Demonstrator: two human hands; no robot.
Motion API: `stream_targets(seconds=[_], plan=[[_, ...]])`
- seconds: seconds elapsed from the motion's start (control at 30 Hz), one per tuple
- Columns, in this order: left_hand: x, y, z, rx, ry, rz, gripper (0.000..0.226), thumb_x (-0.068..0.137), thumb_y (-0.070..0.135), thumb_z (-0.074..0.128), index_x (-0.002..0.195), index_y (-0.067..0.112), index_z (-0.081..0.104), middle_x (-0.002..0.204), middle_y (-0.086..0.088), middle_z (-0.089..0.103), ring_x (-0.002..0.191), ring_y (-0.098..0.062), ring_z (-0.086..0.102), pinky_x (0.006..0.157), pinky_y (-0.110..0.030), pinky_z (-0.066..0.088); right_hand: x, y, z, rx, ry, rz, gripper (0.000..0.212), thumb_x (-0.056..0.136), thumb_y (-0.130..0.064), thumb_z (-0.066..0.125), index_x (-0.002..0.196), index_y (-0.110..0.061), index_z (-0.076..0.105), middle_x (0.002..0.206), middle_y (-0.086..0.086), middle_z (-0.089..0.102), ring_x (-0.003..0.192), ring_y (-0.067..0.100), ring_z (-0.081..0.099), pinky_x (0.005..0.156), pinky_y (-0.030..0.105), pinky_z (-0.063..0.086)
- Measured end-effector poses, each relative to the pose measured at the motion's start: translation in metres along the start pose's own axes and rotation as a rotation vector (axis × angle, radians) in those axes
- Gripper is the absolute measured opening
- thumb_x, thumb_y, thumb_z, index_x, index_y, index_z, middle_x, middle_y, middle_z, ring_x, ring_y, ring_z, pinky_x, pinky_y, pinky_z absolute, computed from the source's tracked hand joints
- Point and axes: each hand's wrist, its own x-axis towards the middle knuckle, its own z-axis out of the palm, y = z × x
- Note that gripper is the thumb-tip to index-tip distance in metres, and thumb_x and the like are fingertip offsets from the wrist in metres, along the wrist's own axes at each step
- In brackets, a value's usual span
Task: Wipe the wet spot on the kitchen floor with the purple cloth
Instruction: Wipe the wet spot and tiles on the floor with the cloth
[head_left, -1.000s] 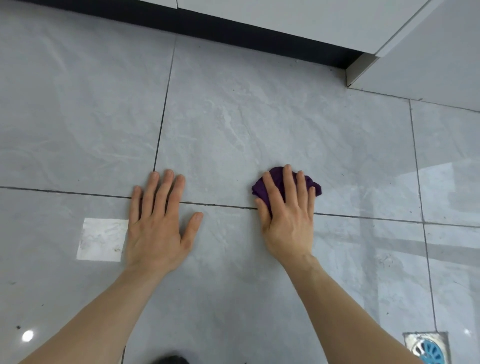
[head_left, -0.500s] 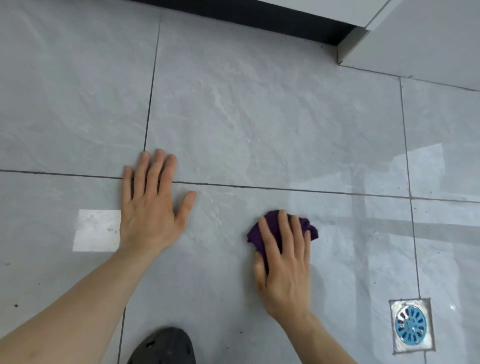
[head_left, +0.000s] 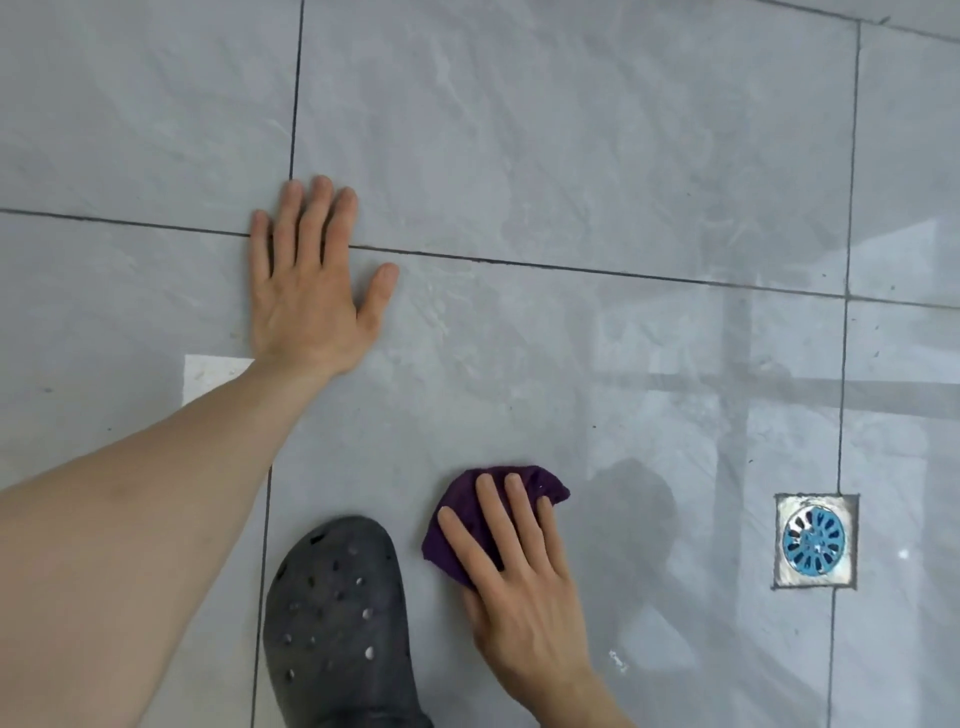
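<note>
Grey floor tiles (head_left: 597, 156) fill the view, crossed by dark grout lines. Nearest, at the bottom edge, a black perforated clog (head_left: 332, 623) points away from the viewer. Just right of it the right hand (head_left: 519, 587) lies palm down on the purple cloth (head_left: 457, 525), fingers (head_left: 491, 514) extended and slightly spread, pressing the bunched cloth flat against the tile rather than gripping it; the cloth shows beyond the fingertips and to the left of the hand. No distinct wet spot can be told apart from the sheen on the tile around the cloth. Further right, well apart from the hand, a square floor drain (head_left: 814, 540) with a round blue grate sits in the tile beside a grout line. To the left a pale rectangular patch (head_left: 208, 379) on the floor is partly hidden by the left forearm. Farthest, the left hand (head_left: 311, 291) is fully open and empty, flat on the floor with its fingers across a grout line.
</note>
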Motion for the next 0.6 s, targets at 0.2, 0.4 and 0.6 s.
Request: stream_targets(seconds=[0.2, 0.4, 0.6], plan=[[0.000, 0.001, -0.002, 0.016, -0.015, 0.008, 0.076, 0.101, 0.059, 0.027, 0.163, 0.017, 0.012, 0.174, -0.005, 0.009, 0.161, -0.028, 0.003, 0.130, -0.053, 0.003, 0.050, 0.025, -0.007, 0.001, 0.076, 0.104, 0.047, 0.108, -0.043, 0.034, 0.154, -0.034, 0.040, 0.167, 0.011, 0.029, 0.156, 0.039, 0.017, 0.124, 0.062, 0.018], [0.000, 0.002, -0.004, -0.002, -0.004, 0.002, 0.075, 0.101, 0.057, 0.030, 0.163, 0.017, 0.013, 0.174, -0.005, 0.011, 0.161, -0.028, 0.004, 0.130, -0.053, 0.005, 0.164, 0.081, -0.038, 0.014, 0.264, 0.233, 0.046, 0.107, -0.036, 0.048, 0.152, -0.030, 0.045, 0.165, 0.015, 0.032, 0.155, 0.041, 0.020, 0.125, 0.059, 0.016], [-0.001, 0.001, -0.003, -0.010, -0.003, 0.003, 0.075, 0.101, 0.058, 0.031, 0.163, 0.019, 0.013, 0.174, -0.004, 0.011, 0.161, -0.026, 0.002, 0.130, -0.053, 0.004, 0.193, 0.103, -0.052, -0.012, 0.297, 0.287, 0.045, 0.109, -0.041, 0.041, 0.153, -0.031, 0.042, 0.165, 0.011, 0.031, 0.156, 0.037, 0.019, 0.126, 0.054, 0.019]])
